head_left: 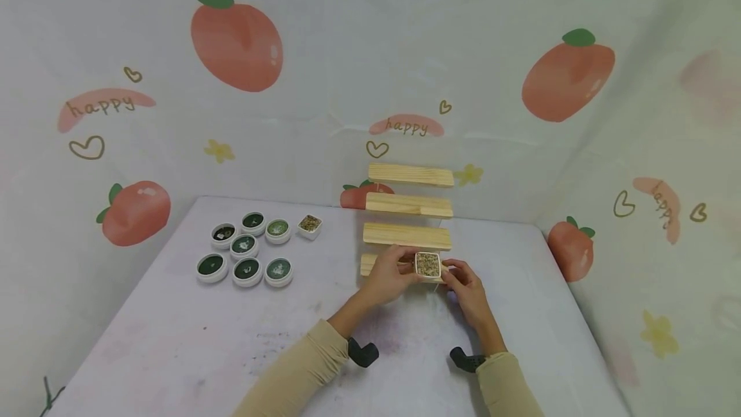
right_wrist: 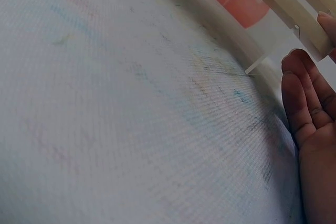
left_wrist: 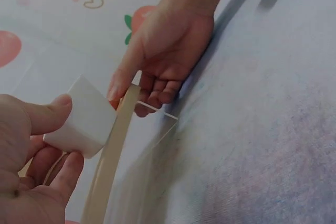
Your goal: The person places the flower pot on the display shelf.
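My left hand point(head_left: 386, 278) pinches a small white square pot point(head_left: 428, 265) filled with tan, speckled grains. In the left wrist view, the thumb presses one side of the pot point(left_wrist: 86, 121) and the fingers sit under it, close against the edge of a pale wooden board point(left_wrist: 113, 156). That board is the lowest tier of a stepped display shelf point(head_left: 406, 235) with clear supports. At its right end, my right hand point(head_left: 471, 295) holds the board between thumb and fingers. The right wrist view catches this hand point(right_wrist: 315, 119) only partly, at the frame's edge.
Left of the shelf stand several round white pots point(head_left: 247, 271) with dark green contents. Another square pot point(head_left: 309, 226) of speckled grains is beside them, towards the shelf. A printed cloth point(head_left: 324, 69) hangs behind the white-covered table point(head_left: 202, 346).
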A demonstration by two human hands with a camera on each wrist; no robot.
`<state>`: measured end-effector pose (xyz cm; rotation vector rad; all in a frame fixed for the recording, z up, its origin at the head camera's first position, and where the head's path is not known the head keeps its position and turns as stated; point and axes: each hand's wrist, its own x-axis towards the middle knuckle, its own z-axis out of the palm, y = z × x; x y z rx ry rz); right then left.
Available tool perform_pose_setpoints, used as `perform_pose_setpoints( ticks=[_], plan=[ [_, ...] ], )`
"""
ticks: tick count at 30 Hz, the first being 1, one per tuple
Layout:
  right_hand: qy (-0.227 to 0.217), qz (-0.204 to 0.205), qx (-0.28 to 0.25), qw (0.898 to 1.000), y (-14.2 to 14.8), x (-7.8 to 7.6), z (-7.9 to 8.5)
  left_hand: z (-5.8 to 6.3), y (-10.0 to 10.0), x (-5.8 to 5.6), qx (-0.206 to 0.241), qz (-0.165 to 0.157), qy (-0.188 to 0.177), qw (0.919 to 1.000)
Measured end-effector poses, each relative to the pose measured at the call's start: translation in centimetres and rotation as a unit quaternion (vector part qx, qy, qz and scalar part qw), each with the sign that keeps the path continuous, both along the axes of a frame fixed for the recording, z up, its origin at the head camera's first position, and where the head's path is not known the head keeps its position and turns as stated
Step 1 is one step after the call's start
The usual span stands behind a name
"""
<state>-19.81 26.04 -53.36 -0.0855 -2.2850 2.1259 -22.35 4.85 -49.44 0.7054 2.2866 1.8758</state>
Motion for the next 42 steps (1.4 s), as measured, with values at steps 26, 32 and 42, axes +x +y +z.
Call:
perform_pose_setpoints(
  ticks=[26, 32, 42],
  plan=[
    [-0.012, -0.009, 0.018, 1.000, 0.0, -0.1, -0.1, -0.7, 0.1, 0.0, -0.066, 0.072, 0.045, 0.9942],
    [-0.009, -0.014, 0.015, 1.000, -0.2, -0.1, 0.0, 0.2, -2.5, -0.1, -0.053, 0.077, 0.096, 0.9910],
    [-0.011, -0.017, 0.015, 1.000, -0.1, -0.1, 0.0, 1.0, -7.9, -1.0, -0.056, 0.143, 0.121, 0.9807]
  ],
)
